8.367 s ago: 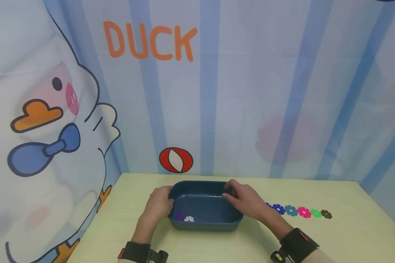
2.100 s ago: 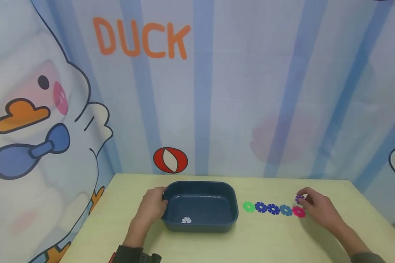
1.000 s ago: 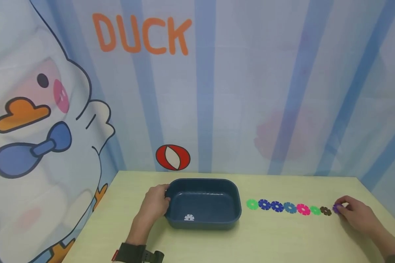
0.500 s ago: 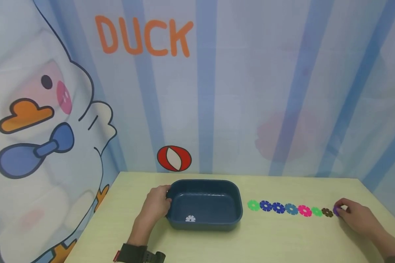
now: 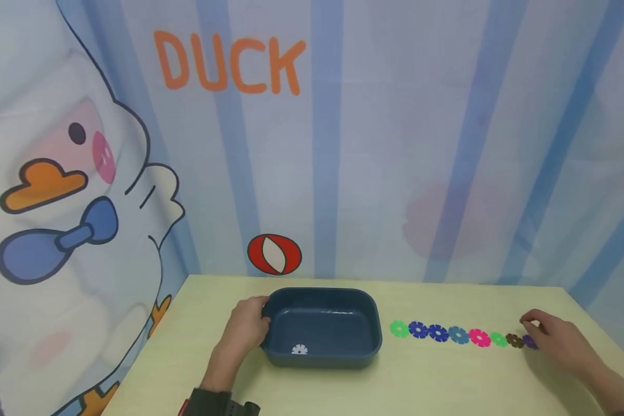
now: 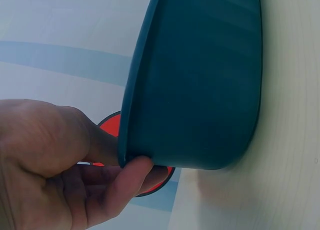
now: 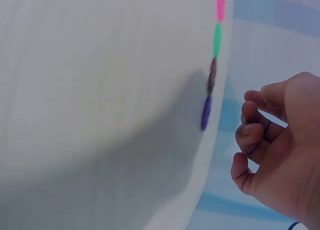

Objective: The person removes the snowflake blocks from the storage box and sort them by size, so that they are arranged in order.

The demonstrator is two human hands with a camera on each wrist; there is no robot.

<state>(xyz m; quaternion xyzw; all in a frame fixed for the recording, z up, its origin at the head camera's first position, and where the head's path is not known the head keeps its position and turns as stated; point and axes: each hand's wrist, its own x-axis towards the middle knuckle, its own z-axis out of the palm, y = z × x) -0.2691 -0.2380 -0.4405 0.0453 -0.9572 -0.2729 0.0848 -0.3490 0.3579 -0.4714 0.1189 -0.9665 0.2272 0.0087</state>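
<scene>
My left hand (image 5: 244, 326) grips the left end of a dark blue plastic bin (image 5: 322, 361); in the left wrist view the fingers pinch its rim (image 6: 131, 89) at a corner. Inside the bin lies a single white snowflake disc (image 5: 300, 350). To the right, notched snowflake discs run in a line: green, dark blue, lighter blue, pink (image 5: 479, 338), green, brown (image 5: 515, 340) and purple (image 5: 528, 342). My right hand (image 5: 564, 344) hovers just above the purple disc (image 7: 206, 113), partly covering it in the head view. Its fingers are loosely bent with nothing between them.
The pale yellow table (image 5: 421, 381) carries the bin and the disc row. Behind it hangs a striped curtain (image 5: 379, 144) with a printed duck (image 5: 47, 231) at the left.
The purple disc came out of the bin, travelled right in my right hand, and now lies beside the brown one, released. The right hand has lifted slightly. The left hand still holds the bin.
</scene>
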